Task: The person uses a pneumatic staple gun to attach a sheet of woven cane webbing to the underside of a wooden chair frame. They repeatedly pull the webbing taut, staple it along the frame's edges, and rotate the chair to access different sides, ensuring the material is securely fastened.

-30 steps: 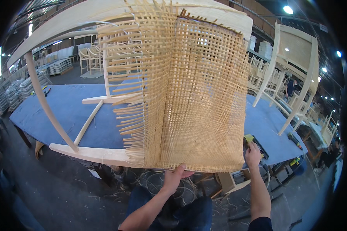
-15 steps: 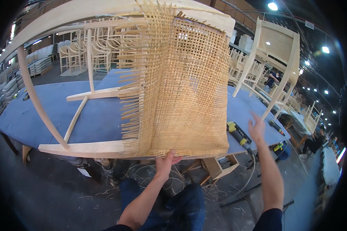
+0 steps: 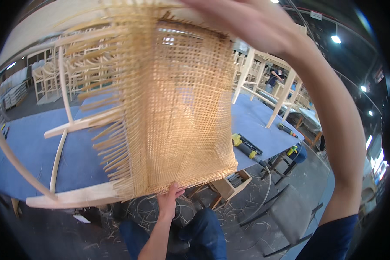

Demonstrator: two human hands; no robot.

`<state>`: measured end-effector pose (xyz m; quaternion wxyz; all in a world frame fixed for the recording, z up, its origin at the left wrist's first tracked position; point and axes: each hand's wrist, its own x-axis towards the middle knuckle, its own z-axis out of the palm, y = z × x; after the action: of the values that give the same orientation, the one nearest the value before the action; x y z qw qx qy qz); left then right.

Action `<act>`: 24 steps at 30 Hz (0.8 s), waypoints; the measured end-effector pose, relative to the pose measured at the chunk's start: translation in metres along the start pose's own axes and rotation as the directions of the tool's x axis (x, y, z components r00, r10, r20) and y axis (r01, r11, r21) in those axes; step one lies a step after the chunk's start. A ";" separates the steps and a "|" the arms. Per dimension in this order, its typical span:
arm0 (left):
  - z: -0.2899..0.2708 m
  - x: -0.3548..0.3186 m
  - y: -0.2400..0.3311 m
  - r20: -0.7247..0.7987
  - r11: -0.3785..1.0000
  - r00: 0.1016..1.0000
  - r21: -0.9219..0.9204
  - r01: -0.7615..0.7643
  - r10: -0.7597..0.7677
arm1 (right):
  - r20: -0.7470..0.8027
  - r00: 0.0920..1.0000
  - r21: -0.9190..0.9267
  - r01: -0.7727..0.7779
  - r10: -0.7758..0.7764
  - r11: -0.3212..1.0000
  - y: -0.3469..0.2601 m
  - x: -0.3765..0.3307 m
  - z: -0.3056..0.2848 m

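A pale wooden chair frame (image 3: 80, 194) lies on its side on the blue padded table, with woven cane webbing (image 3: 188, 117) across it. Loose cane ends fringe the webbing's left side. My left hand (image 3: 168, 203) grips the frame's near edge, thumb over the cane and fingers beneath. Raised to the top of the picture, my right hand (image 3: 247, 21) is over the far upper corner of the chair. Motion blur and the picture's edge hide its fingers, so whether it touches the frame cannot be told.
A yellow-and-black power tool (image 3: 247, 149) with a hose lies on the blue table (image 3: 258, 125), right of the chair. Another tool (image 3: 287, 130) is farther right. Below are a small wooden box (image 3: 232, 184) and a grey chair (image 3: 292, 212). Another wooden chair (image 3: 286, 97) stands behind.
My right hand has swung up from beside the power tool to the chair's top. My left hand keeps its hold on the near edge. The view has shifted to the right.
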<state>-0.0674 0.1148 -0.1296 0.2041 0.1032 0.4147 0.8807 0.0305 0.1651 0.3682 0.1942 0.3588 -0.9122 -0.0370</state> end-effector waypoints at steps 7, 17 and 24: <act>-0.021 -0.009 -0.015 0.103 0.878 0.979 -0.466 -0.111 0.179 | 0.175 0.977 -0.166 -0.093 0.122 0.982 -0.006 0.047 0.011; -0.014 0.020 0.024 -0.292 0.598 0.910 -0.687 -0.413 0.294 | -0.065 0.963 -0.211 -0.271 0.263 0.939 0.018 0.064 0.031; 0.002 0.008 0.026 -0.378 0.475 0.878 -0.739 -0.477 0.294 | 0.088 0.962 -0.137 -0.244 0.257 0.960 -0.062 0.010 -0.007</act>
<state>-0.0808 0.1048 -0.1083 -0.0188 -0.0001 -0.0542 0.9984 0.0658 0.1129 0.3648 0.1712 0.2251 -0.9552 -0.0880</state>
